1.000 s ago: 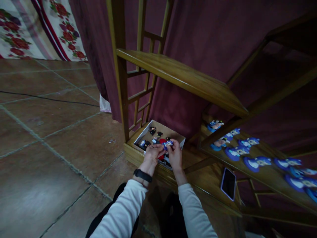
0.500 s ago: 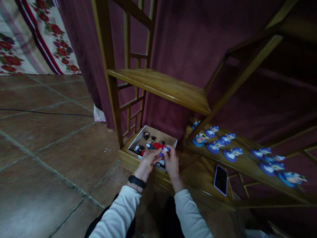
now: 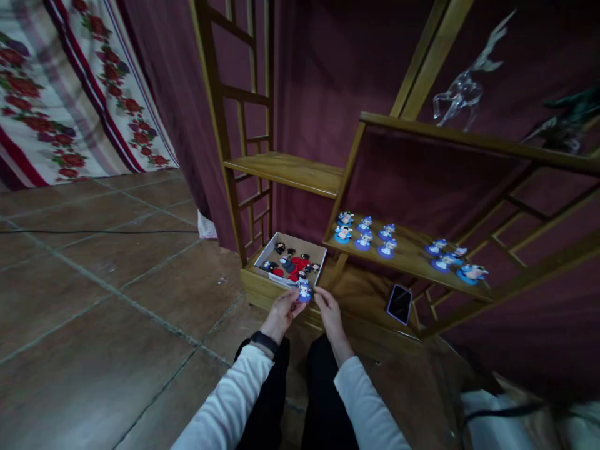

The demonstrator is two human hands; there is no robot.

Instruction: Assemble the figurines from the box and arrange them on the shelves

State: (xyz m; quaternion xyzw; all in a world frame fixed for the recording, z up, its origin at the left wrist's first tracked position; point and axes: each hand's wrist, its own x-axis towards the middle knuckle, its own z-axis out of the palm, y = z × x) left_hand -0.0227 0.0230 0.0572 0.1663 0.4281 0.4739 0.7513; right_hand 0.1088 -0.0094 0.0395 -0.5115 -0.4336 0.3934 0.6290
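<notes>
At six o'clock from the middle of the view, a small purple-and-white figurine [image 3: 304,290] stands upright before the near edge of an open box [image 3: 307,245]. The left hand [image 3: 281,310] grasps it low, around its round base; the right hand [image 3: 329,311] looks free of it, fingers parted just beside it at three o'clock. Red and black figures [image 3: 300,269] lie in the box, toward eleven o'clock from the held one. At two o'clock, similar figurines [image 3: 387,249] stand on a wooden shelf [image 3: 407,250]; a phone [image 3: 400,304] lies lower, at three o'clock.

To handle the piece well, a light pinch on the base seems best, sparing the moulded head, with the right fingers near enough to steady it and the base kept level.
</notes>
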